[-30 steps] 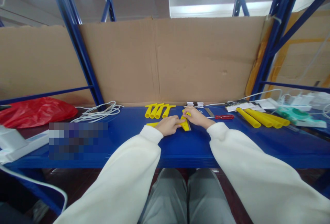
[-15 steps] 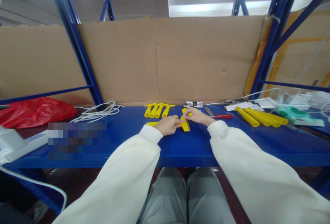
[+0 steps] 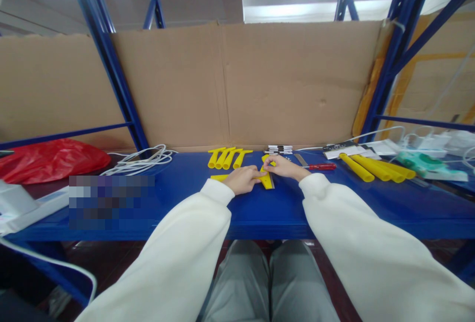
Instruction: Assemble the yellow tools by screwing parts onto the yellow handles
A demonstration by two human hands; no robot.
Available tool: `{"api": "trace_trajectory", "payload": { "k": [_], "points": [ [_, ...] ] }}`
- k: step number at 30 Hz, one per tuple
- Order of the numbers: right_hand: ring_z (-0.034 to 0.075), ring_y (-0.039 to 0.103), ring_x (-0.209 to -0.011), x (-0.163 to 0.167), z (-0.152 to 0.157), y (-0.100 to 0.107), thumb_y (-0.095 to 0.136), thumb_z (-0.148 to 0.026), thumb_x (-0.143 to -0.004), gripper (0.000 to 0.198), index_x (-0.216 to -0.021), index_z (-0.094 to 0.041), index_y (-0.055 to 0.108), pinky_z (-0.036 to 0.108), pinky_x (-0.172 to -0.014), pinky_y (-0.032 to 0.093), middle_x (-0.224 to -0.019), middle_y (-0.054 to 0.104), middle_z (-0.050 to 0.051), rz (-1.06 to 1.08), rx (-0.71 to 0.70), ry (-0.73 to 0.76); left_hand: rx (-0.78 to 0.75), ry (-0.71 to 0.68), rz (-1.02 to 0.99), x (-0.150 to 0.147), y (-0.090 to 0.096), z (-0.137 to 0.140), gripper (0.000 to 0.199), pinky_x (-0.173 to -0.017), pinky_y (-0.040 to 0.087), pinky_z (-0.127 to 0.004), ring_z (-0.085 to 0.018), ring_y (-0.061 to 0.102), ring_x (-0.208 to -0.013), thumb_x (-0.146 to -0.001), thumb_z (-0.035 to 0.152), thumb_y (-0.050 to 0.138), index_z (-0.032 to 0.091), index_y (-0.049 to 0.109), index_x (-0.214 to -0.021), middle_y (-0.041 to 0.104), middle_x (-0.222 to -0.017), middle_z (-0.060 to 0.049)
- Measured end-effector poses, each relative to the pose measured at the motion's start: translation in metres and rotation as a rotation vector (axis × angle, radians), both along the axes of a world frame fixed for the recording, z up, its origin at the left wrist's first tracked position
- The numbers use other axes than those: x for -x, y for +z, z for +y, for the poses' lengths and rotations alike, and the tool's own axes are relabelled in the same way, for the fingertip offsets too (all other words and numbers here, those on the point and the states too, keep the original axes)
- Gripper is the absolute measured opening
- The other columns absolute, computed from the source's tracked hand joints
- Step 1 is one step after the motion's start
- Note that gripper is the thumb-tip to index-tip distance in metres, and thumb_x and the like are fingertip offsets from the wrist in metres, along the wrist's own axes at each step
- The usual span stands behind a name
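Note:
A yellow scraper [image 3: 266, 182] lies on the blue table with its handle pointing left and a thin metal blade along its wide head. My left hand [image 3: 242, 180] is closed around the handle close to the head. Over the far part of the head, my right hand [image 3: 284, 166] has its fingertips pinched together; whatever they hold is too small to make out. Just right of that hand lies a screwdriver [image 3: 322, 166] with a red handle. Several finished-looking yellow scrapers [image 3: 225, 158] lie in a row behind my left hand.
Several yellow handles [image 3: 374, 168] lie at the right, by a green and white plastic packet [image 3: 425, 164]. Small black-and-white boxes [image 3: 280, 149] sit against the cardboard wall [image 3: 289, 84]. White cables [image 3: 144, 160] and a red bag [image 3: 59, 160] are at the left.
Almost nothing differs. Both hands stay at the scraper in the same pose, and the view has shifted very slightly.

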State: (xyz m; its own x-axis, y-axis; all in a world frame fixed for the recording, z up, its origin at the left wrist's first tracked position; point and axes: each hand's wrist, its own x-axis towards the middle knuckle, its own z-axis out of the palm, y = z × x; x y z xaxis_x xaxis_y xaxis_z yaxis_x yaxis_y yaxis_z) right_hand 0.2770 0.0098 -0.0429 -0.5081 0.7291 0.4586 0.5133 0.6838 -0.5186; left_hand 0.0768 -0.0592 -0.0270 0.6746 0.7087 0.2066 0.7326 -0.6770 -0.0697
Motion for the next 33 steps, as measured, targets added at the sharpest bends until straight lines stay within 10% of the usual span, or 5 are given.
{"api": "trace_trajectory", "payload": {
  "k": [21, 25, 29, 33],
  "points": [
    [0.017, 0.062, -0.082, 0.005, 0.002, -0.004, 0.059, -0.012, -0.076, 0.009, -0.073, -0.020, 0.055, 0.036, -0.088, 0.051, -0.079, 0.065, 0.001, 0.217, 0.086, -0.123, 0.013, 0.003, -0.058, 0.000, -0.001, 0.000, 0.039, -0.090, 0.049, -0.030, -0.023, 0.063, -0.105, -0.096, 0.024, 0.048, 0.027, 0.062, -0.132, 0.065, -0.110, -0.007],
    [0.016, 0.065, -0.073, 0.005, -0.005, 0.002, 0.062, -0.011, -0.077, 0.011, -0.079, -0.020, 0.055, 0.034, -0.078, 0.056, -0.079, 0.066, 0.002, 0.457, 0.427, -0.220, -0.008, 0.006, -0.112, 0.002, -0.004, 0.005, 0.038, -0.091, 0.050, -0.032, -0.023, 0.063, -0.105, -0.095, 0.023, 0.049, 0.025, 0.064, -0.129, 0.066, -0.110, -0.008],
    [0.014, 0.066, -0.062, 0.002, -0.018, 0.012, 0.062, -0.011, -0.081, 0.006, -0.083, -0.017, 0.062, 0.028, -0.065, 0.059, -0.073, 0.069, 0.004, 0.486, 0.879, 0.003, -0.028, 0.032, -0.146, 0.002, -0.005, 0.007, 0.035, -0.092, 0.051, -0.034, -0.024, 0.063, -0.107, -0.094, 0.023, 0.049, 0.022, 0.064, -0.126, 0.066, -0.110, -0.009],
    [0.012, 0.068, -0.065, 0.000, -0.023, 0.014, 0.065, -0.010, -0.082, 0.005, -0.082, -0.016, 0.065, 0.023, -0.064, 0.059, -0.075, 0.072, 0.003, 0.463, 0.984, 0.108, -0.038, 0.042, -0.160, 0.002, -0.006, 0.007, 0.030, -0.093, 0.051, -0.036, -0.025, 0.063, -0.110, -0.094, 0.022, 0.049, 0.020, 0.064, -0.120, 0.066, -0.113, -0.010]
  ]
}}
